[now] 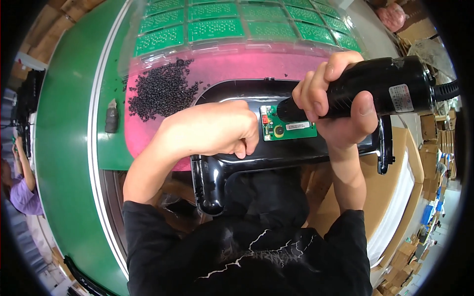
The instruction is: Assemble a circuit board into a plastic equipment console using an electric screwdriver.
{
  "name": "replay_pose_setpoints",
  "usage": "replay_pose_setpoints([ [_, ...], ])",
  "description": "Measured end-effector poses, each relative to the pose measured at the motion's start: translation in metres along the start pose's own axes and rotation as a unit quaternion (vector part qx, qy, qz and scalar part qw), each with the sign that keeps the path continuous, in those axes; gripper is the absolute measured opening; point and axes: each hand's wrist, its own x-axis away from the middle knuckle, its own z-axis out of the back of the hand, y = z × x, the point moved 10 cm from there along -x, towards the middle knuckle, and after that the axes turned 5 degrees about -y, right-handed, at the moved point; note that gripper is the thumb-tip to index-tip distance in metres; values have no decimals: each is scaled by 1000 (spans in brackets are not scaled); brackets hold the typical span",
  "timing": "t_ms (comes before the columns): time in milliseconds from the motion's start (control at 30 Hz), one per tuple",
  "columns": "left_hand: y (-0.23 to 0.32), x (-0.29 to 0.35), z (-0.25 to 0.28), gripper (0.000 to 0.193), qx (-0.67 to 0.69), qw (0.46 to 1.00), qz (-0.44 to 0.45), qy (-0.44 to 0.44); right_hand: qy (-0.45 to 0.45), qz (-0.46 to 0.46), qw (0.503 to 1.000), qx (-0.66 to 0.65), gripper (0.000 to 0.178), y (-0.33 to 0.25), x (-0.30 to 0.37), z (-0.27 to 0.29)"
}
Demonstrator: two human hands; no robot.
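My right hand (pixel 340 98) is wrapped round a black electric screwdriver (pixel 380 84), held almost level. Its tip end points left and lies over the upper part of a small green circuit board (pixel 295 133); the exact contact point is hidden. The board, with a red connector and a white label, sits in a glossy black plastic housing (pixel 291 152). Just left of the board, my left hand (pixel 228 129) is closed, its fingers curled down against the housing. Whether anything is between those fingers cannot be made out.
A pile of small black screws (pixel 160 91) lies on the pink mat (pixel 140 138). Clear trays of green circuit boards (pixel 215 28) stand behind. A grey wrapped object (pixel 112 118) lies left on the green table. An open carton (pixel 412 133) is at right; another person (pixel 30 197) is far left.
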Motion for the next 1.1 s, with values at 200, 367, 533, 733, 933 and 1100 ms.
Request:
replay_pose_setpoints([
  [200, 8, -1, 5, 11, -96, 995, 25, 25, -32, -18, 999, 17, 44, 8, -8, -9],
  [367, 6, 1, 9, 10, -128, 989, 58, 44, -62, -37, 997, 14, 43, 17, -16, -16],
  [533, 6, 1, 18, 11, -132, 987, 45, 81, -61, -36, 997, 31, 44, 19, -17, -17],
  [733, -7, 3, 44, 13, -62, 974, 71, 205, -42, -27, 999, 20, 49, 9, -3, -12],
  [933, 10, -6, 43, 5, 30, 980, 14, 198, -71, 108, 986, -106, 53, -44, 12, -4],
  [1100, 21, -6, 44, 3, 50, 974, -44, 218, -53, 105, 987, -109, 52, -57, 17, -3],
])
